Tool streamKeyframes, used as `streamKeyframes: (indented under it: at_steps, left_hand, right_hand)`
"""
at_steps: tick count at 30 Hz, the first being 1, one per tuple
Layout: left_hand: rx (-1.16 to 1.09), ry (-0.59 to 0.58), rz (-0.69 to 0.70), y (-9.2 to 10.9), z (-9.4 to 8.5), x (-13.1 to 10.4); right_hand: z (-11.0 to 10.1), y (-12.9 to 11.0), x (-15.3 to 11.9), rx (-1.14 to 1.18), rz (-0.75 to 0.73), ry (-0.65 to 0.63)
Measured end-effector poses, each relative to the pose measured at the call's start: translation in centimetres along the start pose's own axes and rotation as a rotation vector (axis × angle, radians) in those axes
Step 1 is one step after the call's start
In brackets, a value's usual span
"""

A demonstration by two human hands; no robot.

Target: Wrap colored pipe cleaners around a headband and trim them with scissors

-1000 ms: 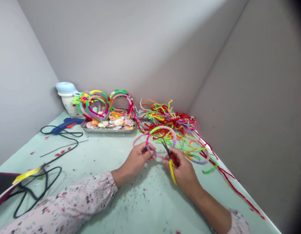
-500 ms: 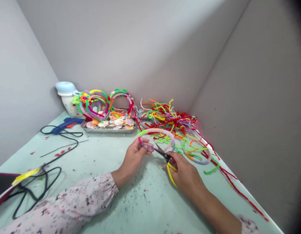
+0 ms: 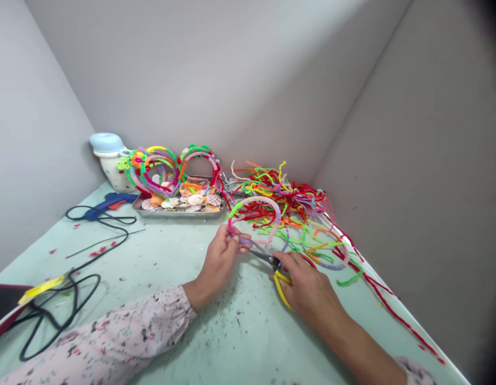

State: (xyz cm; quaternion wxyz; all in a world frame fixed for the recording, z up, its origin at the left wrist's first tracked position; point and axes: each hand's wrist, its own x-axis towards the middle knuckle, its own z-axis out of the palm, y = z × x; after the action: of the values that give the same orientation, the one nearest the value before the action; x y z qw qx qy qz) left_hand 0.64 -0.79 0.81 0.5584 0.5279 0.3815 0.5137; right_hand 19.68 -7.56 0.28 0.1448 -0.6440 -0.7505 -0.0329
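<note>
My left hand pinches the lower left end of a headband wrapped in fuzzy pipe cleaner, coloured green, pink, magenta and lilac. The band arches up above my fingers. My right hand grips a pair of scissors with yellow and red handles. Their dark blades point left toward the lilac end by my left fingertips; whether they touch it I cannot tell. A loose lilac strand hangs near the blades.
A metal tray of seashells has several finished headbands standing on it. Pipe cleaners lie heaped at the back right. A blue glue gun, its black cable and a white cup are at the left.
The headband has tipped more upright, its arch now higher and narrower in view. The scissor blades have closed together and turned a little. Both hands stay nearly in place.
</note>
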Motion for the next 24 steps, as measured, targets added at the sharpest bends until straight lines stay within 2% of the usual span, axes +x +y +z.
streamKeyframes:
  at_steps: [6,11,18,24]
  left_hand:
    - [0.071,0.042,0.027,-0.1,0.0,0.1]
    - [0.07,0.008,0.057,-0.1,0.2,0.0]
    - [0.133,-0.014,0.077,-0.6,0.2,-0.5]
    - [0.241,0.003,0.102,-0.6,0.2,-1.2]
  right_hand:
    - [-0.3,0.1,-0.1,0.01,-0.002,0.022]
    - [-0.2,0.3,0.0,0.005,0.054,0.051]
    - [0.3,0.3,-0.1,0.025,0.053,0.085]
    - [0.4,0.0,-0.1,-0.04,0.069,0.057]
